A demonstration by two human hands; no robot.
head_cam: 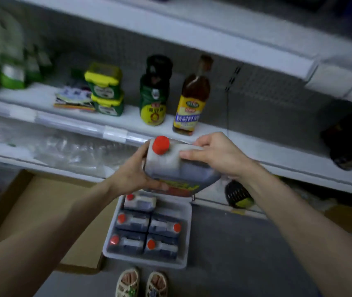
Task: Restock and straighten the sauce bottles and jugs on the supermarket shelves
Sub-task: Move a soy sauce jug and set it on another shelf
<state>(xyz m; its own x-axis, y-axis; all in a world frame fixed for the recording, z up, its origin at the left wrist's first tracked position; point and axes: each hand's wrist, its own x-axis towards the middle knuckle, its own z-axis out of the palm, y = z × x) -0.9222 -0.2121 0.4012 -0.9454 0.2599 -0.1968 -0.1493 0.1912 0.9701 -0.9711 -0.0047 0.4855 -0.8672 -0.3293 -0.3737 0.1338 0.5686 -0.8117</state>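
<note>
Six red-capped jugs (179, 168) (five in the tray (145, 262)), two bottles (189, 97), two green tubs (104, 82), one cardboard box (48, 206).

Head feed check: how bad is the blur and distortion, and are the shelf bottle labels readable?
Head view: motion blur softens the whole frame, worst on the green packs at left; the jug gripped by the left hand and right hand is smeared, label unreadable; print on the amber bottle is illegible; the wide lens bows the shelf edge; light is dim, no hard glare.
</note>
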